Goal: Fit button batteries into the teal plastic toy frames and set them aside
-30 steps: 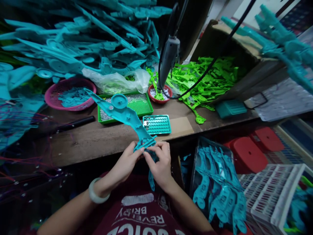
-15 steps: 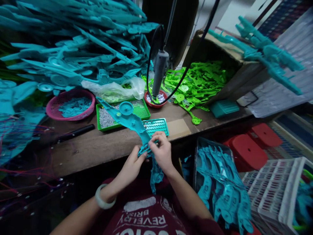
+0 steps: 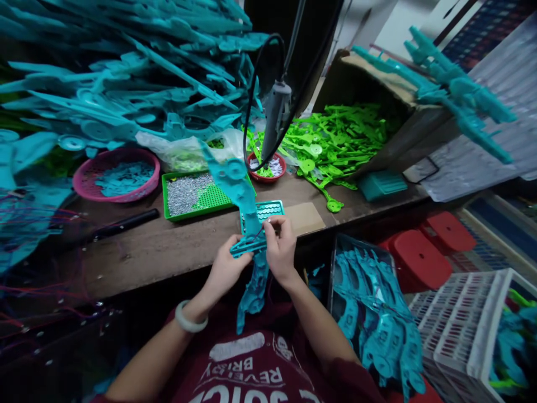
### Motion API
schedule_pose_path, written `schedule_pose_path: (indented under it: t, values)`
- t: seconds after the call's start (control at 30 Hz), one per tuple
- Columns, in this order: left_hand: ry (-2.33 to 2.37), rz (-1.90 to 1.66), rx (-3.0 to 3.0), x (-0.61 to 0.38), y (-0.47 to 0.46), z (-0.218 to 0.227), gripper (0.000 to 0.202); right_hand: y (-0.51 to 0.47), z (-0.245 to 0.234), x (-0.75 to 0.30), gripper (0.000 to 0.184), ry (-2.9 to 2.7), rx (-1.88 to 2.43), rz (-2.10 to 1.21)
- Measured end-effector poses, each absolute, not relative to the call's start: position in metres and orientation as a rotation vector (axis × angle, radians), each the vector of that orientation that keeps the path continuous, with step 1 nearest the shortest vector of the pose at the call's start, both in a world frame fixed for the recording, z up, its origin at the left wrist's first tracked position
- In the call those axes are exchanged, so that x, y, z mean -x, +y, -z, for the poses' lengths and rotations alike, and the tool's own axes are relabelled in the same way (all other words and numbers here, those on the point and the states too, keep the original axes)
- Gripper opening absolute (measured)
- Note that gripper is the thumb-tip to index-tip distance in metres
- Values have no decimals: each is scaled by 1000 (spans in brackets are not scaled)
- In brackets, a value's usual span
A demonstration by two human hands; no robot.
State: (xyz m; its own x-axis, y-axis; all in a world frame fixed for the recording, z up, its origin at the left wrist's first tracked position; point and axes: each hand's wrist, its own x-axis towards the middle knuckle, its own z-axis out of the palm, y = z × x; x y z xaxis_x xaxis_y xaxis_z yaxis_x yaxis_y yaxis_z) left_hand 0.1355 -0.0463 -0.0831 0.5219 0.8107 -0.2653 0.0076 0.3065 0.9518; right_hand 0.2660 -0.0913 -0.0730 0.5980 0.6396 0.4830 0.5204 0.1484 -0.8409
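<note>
My left hand (image 3: 224, 263) grasps the turquoise plastic part (image 3: 236, 182) by its slatted crosspiece, the thumb on top. The part is right in front of me at the near edge of the bench (image 3: 155, 252), its pointed end toward 11 o'clock; another turquoise length hangs toward 6 o'clock, and I cannot tell whether the two are one piece. My right hand (image 3: 280, 249), toward 3 o'clock from the left, pinches a thin dark wire (image 3: 258, 234) between thumb and fingers, over the part. Just past my hands at 12 o'clock sits a small teal tray (image 3: 272, 203), partly hidden behind the part. A green tray (image 3: 213, 200) with small metal bits lies between 10 and 11 o'clock
</note>
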Motion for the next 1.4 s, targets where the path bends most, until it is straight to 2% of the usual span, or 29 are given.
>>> schedule_pose_path:
  t: [0.13, 0.43, 0.57, 0.67, 0.83, 1.03, 1.3, 1.4]
  values:
    - [689, -490, -1097, -131, -36, 69, 32, -82, 62, -275, 8, -1277, 1522, 88]
    - [898, -875, -659, -145, -71, 101, 33, -69, 90, -262, 5, -1253, 1418, 226]
    - [716, -608, -643, -131, -71, 102, 41, -66, 94, -257, 6, -1248, 1393, 244]
    - [693, -391, -727, -119, -69, 106, 40, -64, 89, -257, 10, -1282, 1335, 282]
    - [801, -392, -772, -115, -77, 111, 43, -59, 65, -267, 12, -1220, 1232, 377]
    - [783, -377, -915, -104, -82, 98, 52, -59, 19, -281, 5, -907, 1156, 177]
    - [774, -512, -742, -114, -66, 66, 47, -40, -15, -294, 20, -994, 1059, -449]
    - [763, -423, -672, -110, -77, 68, 48, -32, -13, -306, 22, -924, 1047, -404]
